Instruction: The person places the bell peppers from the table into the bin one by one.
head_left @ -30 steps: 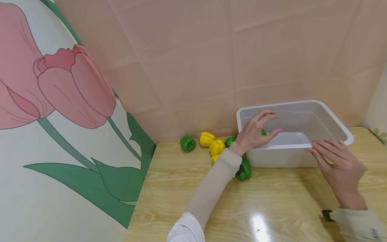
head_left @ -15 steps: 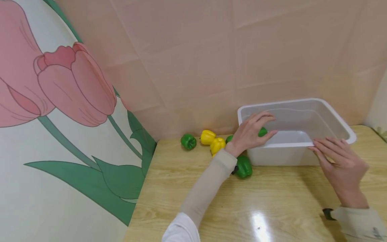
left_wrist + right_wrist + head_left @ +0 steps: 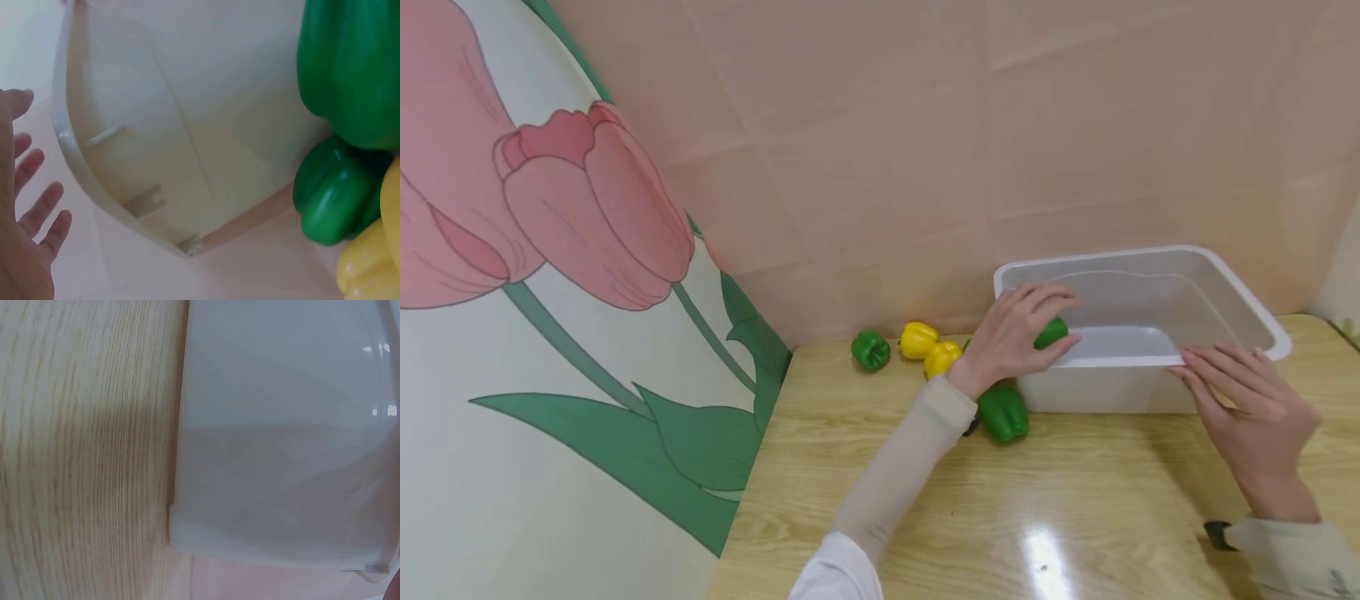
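Observation:
A grey-white plastic bin (image 3: 1105, 390) stands on the wooden table at the right in the head view. Over its left rim reaches my left hand (image 3: 1011, 333), fingers spread and lightly bent, holding nothing. A green bell pepper (image 3: 1051, 333) lies inside the bin, partly behind that hand. In the left wrist view, the fingers of the left hand (image 3: 37, 212) are apart beyond the bin's rim. My right hand (image 3: 1255, 408) grips the bin's front rim near the right corner, fingers over the edge and thumb outside. The right wrist view shows mostly the bin's outer wall (image 3: 281, 456).
Just left of the bin lies a large green pepper (image 3: 1004, 414). Farther left are yellow peppers (image 3: 919, 341) and another green pepper (image 3: 870, 351) near the back edge. The left forearm hides part of the group. A pink cloth backdrop (image 3: 865, 167) hangs behind the table (image 3: 865, 500).
The left hand has drawn slightly back to the left, and more of the green pepper inside the bin shows. The right hand keeps its place on the rim.

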A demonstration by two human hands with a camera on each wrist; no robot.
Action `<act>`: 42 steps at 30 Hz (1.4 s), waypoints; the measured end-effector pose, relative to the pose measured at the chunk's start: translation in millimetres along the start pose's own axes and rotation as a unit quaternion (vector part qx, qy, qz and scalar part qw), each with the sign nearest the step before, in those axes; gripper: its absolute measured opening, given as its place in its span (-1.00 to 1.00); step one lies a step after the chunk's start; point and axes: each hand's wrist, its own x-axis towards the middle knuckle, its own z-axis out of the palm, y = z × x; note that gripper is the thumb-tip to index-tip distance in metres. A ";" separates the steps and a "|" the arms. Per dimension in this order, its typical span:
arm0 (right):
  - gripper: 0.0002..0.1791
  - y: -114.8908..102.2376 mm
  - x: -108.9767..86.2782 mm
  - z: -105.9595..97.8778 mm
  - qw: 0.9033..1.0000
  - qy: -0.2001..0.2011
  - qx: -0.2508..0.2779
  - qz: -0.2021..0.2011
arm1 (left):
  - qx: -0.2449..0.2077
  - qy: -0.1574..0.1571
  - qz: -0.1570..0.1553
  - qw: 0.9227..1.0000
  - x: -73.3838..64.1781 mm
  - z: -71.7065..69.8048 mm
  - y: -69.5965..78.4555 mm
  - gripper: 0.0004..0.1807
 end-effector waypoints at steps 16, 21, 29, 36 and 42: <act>-0.72 -2.8 1.3 -1.4 1.000 0.006 0.015 0.007 | 0.087 -0.016 0.034 0.996 -13.6 -16.8 5.0 -0.51; -0.72 -3.0 0.6 -1.4 1.000 0.007 0.013 0.005 | 0.095 -0.014 0.037 0.995 -18.3 -17.0 4.5 -0.54; -0.64 -3.7 1.5 0.8 1.000 0.012 0.018 0.009 | 0.088 -0.019 0.034 0.995 -28.6 -19.0 1.6 -0.52; -0.71 -3.9 2.8 2.4 1.000 0.005 0.018 0.005 | 0.086 -0.025 0.025 0.996 -37.3 -20.6 -1.9 -0.52; -0.67 -0.7 2.2 2.0 1.000 0.003 0.018 -0.003 | 0.087 -0.037 0.020 0.995 -42.9 -22.6 -3.3 -0.50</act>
